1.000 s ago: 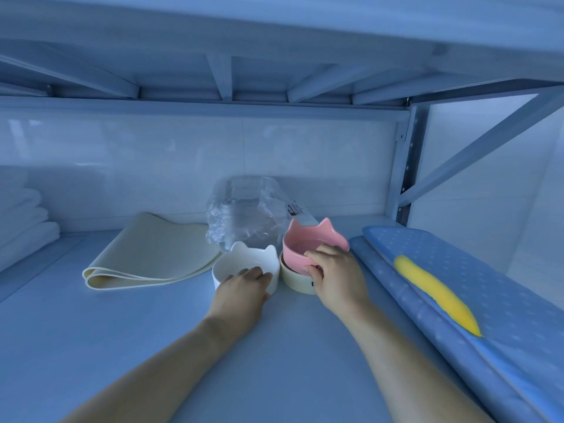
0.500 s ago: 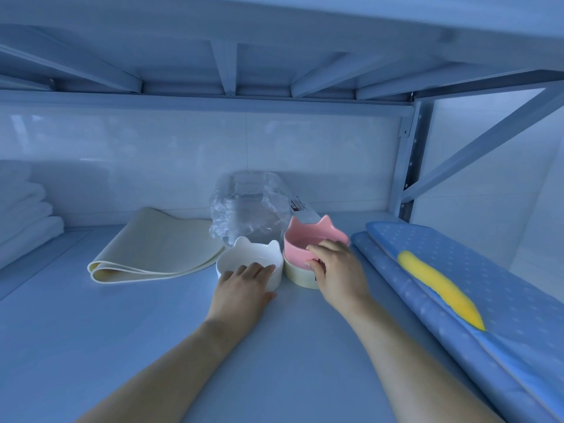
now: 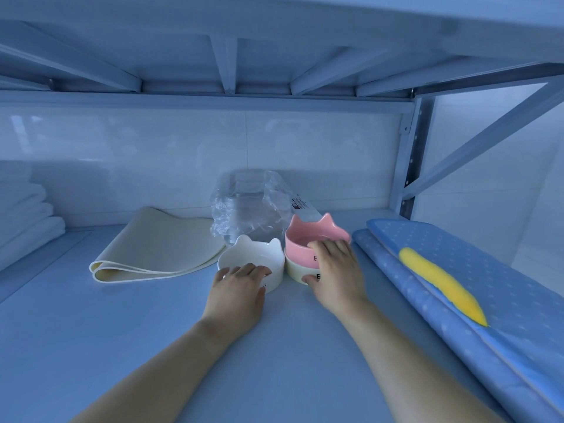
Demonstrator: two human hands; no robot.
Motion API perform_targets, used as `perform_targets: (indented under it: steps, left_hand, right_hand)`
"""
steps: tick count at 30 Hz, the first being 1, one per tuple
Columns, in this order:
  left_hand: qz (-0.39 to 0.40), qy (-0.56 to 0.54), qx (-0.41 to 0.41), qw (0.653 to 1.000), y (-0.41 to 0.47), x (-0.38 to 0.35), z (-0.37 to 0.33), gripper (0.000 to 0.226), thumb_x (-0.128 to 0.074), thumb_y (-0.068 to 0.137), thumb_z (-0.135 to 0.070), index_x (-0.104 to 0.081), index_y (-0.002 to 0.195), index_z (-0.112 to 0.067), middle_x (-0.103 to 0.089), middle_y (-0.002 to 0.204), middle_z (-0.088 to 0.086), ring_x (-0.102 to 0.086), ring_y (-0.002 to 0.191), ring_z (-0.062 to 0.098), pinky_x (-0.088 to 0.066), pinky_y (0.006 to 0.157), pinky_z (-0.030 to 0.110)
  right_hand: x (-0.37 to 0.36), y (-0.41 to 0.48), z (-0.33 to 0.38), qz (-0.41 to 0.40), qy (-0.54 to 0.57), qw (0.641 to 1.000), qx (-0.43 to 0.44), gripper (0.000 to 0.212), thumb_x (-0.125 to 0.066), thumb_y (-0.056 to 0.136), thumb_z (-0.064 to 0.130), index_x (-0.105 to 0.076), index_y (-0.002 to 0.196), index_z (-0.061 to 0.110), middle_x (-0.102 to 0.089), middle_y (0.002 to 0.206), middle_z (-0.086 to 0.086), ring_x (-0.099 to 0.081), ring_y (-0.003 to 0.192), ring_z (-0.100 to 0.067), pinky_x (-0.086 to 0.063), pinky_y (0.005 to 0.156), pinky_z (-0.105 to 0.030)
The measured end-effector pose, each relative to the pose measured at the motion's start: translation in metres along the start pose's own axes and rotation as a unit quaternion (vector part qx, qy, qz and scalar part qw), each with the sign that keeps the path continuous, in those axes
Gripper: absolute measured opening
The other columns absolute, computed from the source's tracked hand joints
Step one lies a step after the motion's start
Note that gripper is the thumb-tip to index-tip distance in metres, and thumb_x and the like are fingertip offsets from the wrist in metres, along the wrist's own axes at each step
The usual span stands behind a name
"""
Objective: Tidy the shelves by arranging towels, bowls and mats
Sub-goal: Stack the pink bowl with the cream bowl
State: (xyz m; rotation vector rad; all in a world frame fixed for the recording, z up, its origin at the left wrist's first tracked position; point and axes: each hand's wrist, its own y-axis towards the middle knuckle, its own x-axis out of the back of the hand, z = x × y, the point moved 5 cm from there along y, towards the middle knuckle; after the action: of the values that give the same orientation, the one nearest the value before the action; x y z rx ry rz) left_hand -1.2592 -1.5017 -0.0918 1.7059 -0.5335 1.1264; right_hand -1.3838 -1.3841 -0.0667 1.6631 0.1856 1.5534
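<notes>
A white cat-eared bowl stands on the shelf at mid depth. My left hand grips its near rim, fingers over the edge. Right beside it a pink cat-eared bowl sits nested in a cream bowl. My right hand holds this stack, fingers on the pink rim and thumb against the cream bowl. A folded cream mat lies to the left. White folded towels are stacked at the far left edge.
A crumpled clear plastic package stands behind the bowls near the tiled back wall. Folded blue dotted mats with a yellow patch fill the right side. A shelf post rises at the back right. The upper shelf hangs low overhead.
The pink bowl has settled lower into the cream bowl. My right thumb has dropped onto the cream bowl. The left hand stays on the white bowl.
</notes>
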Motion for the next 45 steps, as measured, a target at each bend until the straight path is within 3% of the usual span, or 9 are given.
perform_targets:
  steps: [9,20,26,32,39,42,45]
  left_hand:
    - [-0.003,-0.031,0.006,1.0,-0.001,0.003,0.0,0.033,-0.046,0.093,-0.027,-0.052,0.125,-0.032,-0.06,0.117,-0.011,-0.056,0.105,0.017,-0.031,0.085,0.025]
    - [-0.019,-0.053,0.014,0.998,-0.003,0.006,-0.002,0.032,-0.05,0.091,-0.029,-0.055,0.123,-0.031,-0.064,0.116,-0.012,-0.058,0.106,0.015,-0.036,0.086,0.026]
    - [-0.002,-0.063,-0.016,0.998,-0.005,0.007,0.003,0.044,-0.052,0.083,-0.023,-0.053,0.126,-0.032,-0.061,0.115,-0.013,-0.055,0.107,0.016,-0.032,0.091,0.027]
    - [-0.032,-0.074,0.01,0.997,-0.003,0.009,0.008,0.029,-0.059,0.087,-0.028,-0.061,0.116,-0.031,-0.064,0.112,-0.015,-0.059,0.102,0.015,-0.035,0.087,0.026]
    - [-0.043,-0.061,0.014,0.997,-0.003,0.007,0.007,0.029,-0.058,0.087,-0.032,-0.061,0.116,-0.03,-0.065,0.11,-0.013,-0.059,0.1,0.017,-0.038,0.086,0.027]
    - [-0.05,-0.06,0.0,0.997,-0.005,0.009,0.005,0.027,-0.064,0.083,-0.028,-0.065,0.11,-0.026,-0.067,0.103,-0.009,-0.061,0.094,0.022,-0.04,0.081,0.03]
    - [-0.076,-0.065,-0.011,0.995,-0.006,0.011,0.004,0.024,-0.07,0.075,-0.023,-0.068,0.099,-0.024,-0.069,0.091,-0.009,-0.064,0.084,0.024,-0.042,0.073,0.032]
  right_hand:
    - [-0.003,0.0,-0.001,0.018,-0.014,1.0,0.005,0.042,-0.073,0.075,0.028,-0.052,0.108,0.013,-0.057,0.11,-0.001,-0.046,0.11,-0.025,-0.03,0.097,-0.029]
    - [0.001,-0.001,-0.001,0.009,-0.004,1.0,0.004,0.044,-0.071,0.076,0.028,-0.052,0.114,0.016,-0.056,0.114,0.002,-0.045,0.114,-0.022,-0.029,0.096,-0.025]
    - [0.003,-0.002,-0.002,0.01,0.001,1.0,0.001,0.043,-0.071,0.077,0.025,-0.053,0.115,0.015,-0.057,0.113,0.001,-0.045,0.113,-0.023,-0.03,0.094,-0.025]
    - [0.003,-0.002,-0.002,0.007,0.008,1.0,0.001,0.044,-0.072,0.076,0.023,-0.054,0.115,0.014,-0.057,0.114,0.0,-0.045,0.114,-0.024,-0.031,0.096,-0.025]
    - [0.008,-0.005,-0.001,-0.004,0.035,0.999,0.008,0.054,-0.074,0.074,0.017,-0.053,0.124,0.01,-0.058,0.119,-0.005,-0.048,0.117,-0.027,-0.034,0.101,-0.03]
    - [0.015,-0.006,0.003,-0.04,0.05,0.998,0.021,0.055,-0.08,0.066,0.011,-0.059,0.117,0.007,-0.062,0.113,-0.006,-0.056,0.108,-0.03,-0.044,0.094,-0.035]
    - [0.021,-0.009,0.011,-0.059,0.052,0.996,0.048,0.048,-0.081,0.062,0.008,-0.064,0.107,0.009,-0.063,0.104,-0.003,-0.061,0.097,-0.028,-0.05,0.083,-0.031]
